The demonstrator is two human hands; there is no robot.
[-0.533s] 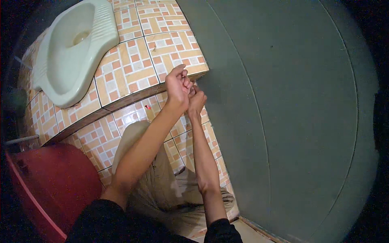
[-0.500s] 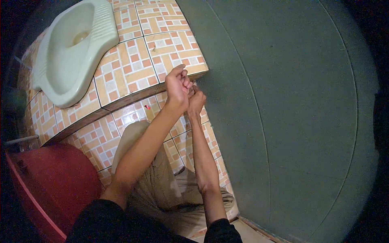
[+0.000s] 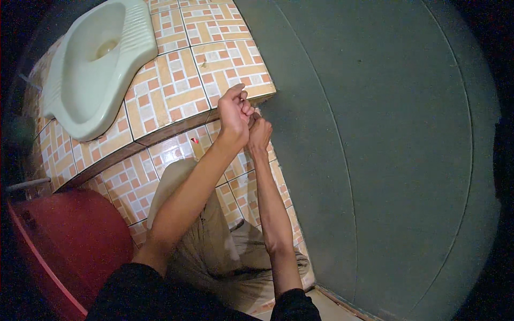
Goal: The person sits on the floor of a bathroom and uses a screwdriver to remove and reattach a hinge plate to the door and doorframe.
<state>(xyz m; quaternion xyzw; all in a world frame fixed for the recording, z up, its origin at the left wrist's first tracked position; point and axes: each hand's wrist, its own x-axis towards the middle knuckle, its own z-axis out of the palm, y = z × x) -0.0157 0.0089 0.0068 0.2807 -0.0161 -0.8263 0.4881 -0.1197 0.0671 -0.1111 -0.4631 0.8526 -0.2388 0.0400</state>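
My left hand (image 3: 233, 113) is at the edge of the raised tiled step (image 3: 170, 85), its palm turned to the right. One finger stretches forward and the others curl loosely, apart from one another, with nothing visible in them. Right beside it, and partly behind it, my right hand (image 3: 261, 132) is closed low in the corner where the step meets the grey-green wall (image 3: 391, 155). Its fingertips are mostly hidden, so whatever they pinch does not show. The two hands touch or nearly touch.
A pale green squat toilet (image 3: 88, 80) is set into the step at the upper left. At lower left stands a large red tub (image 3: 91, 235), with a thin pipe (image 3: 29, 184) above it. A small red scrap (image 3: 195, 140) lies on the lower tiled floor (image 3: 126, 184).
My right hand and forearm have shifted very slightly, with a small turn at the wrist. My left hand stays nearly in the same place.
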